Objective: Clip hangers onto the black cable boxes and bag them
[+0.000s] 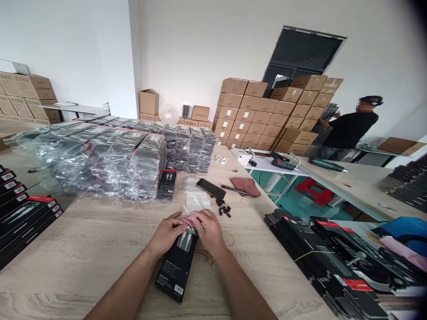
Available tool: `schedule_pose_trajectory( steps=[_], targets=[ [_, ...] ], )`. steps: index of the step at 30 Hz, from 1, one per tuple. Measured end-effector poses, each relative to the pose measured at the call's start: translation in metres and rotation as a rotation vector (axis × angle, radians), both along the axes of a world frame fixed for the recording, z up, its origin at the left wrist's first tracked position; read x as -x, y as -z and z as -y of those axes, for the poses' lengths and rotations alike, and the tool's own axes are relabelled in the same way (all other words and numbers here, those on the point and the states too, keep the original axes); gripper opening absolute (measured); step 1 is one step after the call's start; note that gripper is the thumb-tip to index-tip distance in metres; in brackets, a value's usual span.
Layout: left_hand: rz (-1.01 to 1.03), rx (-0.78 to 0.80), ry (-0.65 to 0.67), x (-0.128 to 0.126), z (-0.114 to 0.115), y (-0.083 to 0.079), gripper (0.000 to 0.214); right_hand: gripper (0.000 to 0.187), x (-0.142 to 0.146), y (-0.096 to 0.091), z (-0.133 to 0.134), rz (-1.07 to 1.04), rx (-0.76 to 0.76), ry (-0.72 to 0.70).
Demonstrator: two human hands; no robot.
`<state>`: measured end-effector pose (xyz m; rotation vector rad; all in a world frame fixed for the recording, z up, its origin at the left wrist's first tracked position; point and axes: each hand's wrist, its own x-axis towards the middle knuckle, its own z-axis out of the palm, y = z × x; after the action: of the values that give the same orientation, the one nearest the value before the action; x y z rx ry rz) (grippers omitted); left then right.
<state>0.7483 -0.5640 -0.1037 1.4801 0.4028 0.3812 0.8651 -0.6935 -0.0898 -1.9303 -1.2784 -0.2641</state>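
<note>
A slim black box, printed with a picture of white cable plugs and a barcode, lies on the wooden table in front of me. Clear plastic film, apparently a bag's end, covers its red far end. The fingers of my left hand pinch the film at the left side of that end. From the right, my right hand grips the film too, thumb and fingers closed. Just beyond my hands lie flat clear plastic bags. How much of the box the film covers is hard to make out.
Plastic-wrapped box stacks stand at the back left, with black boxes nearer left. A phone, a pen, a brown cloth and small black pieces lie beyond my right hand. Flat black packaging fills the right; a person stands behind.
</note>
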Motion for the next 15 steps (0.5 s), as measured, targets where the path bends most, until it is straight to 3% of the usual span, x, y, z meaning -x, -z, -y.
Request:
schedule_pose_trajectory(
  steps=[3,7,9,15],
  targets=[
    [0.005,0.029,-0.031,-0.002,-0.001,0.003,0.018,0.021,0.002,-0.002,0.008,-0.076,-0.041,0.008],
    [0.02,0.05,-0.064,-0.003,0.0,0.005,0.017,0.017,0.006,-0.002,0.015,-0.052,0.041,-0.076],
    [0.017,0.046,-0.065,-0.003,0.0,0.004,0.019,0.007,0.007,0.0,0.014,-0.063,0.062,-0.1],
    [-0.006,-0.043,-0.018,0.0,0.0,0.001,0.017,0.009,0.011,0.004,0.006,-0.264,0.049,-0.075]
  ],
)
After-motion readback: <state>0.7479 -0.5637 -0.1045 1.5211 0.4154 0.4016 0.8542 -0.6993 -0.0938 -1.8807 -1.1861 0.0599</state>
